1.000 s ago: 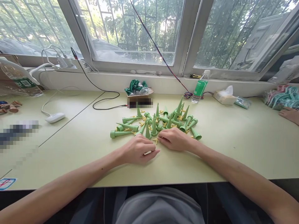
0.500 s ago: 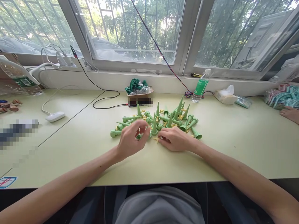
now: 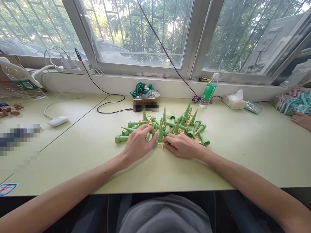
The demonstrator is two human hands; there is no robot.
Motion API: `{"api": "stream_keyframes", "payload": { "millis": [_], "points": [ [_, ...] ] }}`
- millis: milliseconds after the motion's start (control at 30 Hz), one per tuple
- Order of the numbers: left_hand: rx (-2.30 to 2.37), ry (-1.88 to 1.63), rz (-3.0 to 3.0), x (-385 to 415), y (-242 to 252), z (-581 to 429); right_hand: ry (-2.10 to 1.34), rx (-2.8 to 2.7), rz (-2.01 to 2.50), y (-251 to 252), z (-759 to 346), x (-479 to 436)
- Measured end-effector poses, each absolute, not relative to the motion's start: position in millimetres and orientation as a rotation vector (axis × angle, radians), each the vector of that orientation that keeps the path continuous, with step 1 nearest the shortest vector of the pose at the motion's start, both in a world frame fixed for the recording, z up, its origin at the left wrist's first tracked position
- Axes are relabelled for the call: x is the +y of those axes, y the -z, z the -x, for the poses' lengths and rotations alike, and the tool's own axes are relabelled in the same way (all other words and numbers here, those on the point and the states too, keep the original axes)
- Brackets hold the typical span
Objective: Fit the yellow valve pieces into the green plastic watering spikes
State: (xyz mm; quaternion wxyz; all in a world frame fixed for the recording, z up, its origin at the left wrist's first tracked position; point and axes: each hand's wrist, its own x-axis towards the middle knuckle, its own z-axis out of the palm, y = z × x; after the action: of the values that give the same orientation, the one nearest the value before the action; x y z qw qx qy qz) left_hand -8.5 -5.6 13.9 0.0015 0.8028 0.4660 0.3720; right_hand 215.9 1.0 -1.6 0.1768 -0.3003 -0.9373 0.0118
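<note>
Several green plastic watering spikes (image 3: 160, 131) stand and lie in a pile on the table, with small yellow T-shaped valves among them. My left hand (image 3: 139, 141) is curled at the pile's near left, thumb and fingers closed round an upright green spike (image 3: 153, 131), whose lower part is partly hidden. My right hand (image 3: 181, 145) rests on the table right of it, fingers bent, with the fingertips pinching a yellow valve (image 3: 162, 146) that pokes out to the left. Another upright spike stands between the two hands.
Behind the pile is a small cardboard box (image 3: 152, 97) with green plastic. A water bottle (image 3: 209, 91) and tissue box (image 3: 233, 102) stand near the window. At left lies a white mouse-like device (image 3: 57, 121). Another person's hand (image 3: 302, 119) shows at the right edge.
My left hand has come down slightly and its fingers have closed round a green spike. The yellow valve at my right fingertips has turned a little; that hand has hardly moved.
</note>
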Motion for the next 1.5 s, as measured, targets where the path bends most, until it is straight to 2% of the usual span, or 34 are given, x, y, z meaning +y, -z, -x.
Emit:
{"api": "stream_keyframes", "payload": {
  "millis": [200, 600, 1500],
  "points": [
    [1.446, -1.040, -2.483, -4, -10, 9, -0.057, -2.578, 0.809, 6, -216, 4],
    [1.275, -1.206, -2.315, -5, -10, 6, 0.050, -2.365, 0.654, 9, -216, 7],
    [1.137, -1.284, -2.239, -8, -8, 6, 0.081, -2.382, 0.657, 12, -216, 8]
  ]
}}
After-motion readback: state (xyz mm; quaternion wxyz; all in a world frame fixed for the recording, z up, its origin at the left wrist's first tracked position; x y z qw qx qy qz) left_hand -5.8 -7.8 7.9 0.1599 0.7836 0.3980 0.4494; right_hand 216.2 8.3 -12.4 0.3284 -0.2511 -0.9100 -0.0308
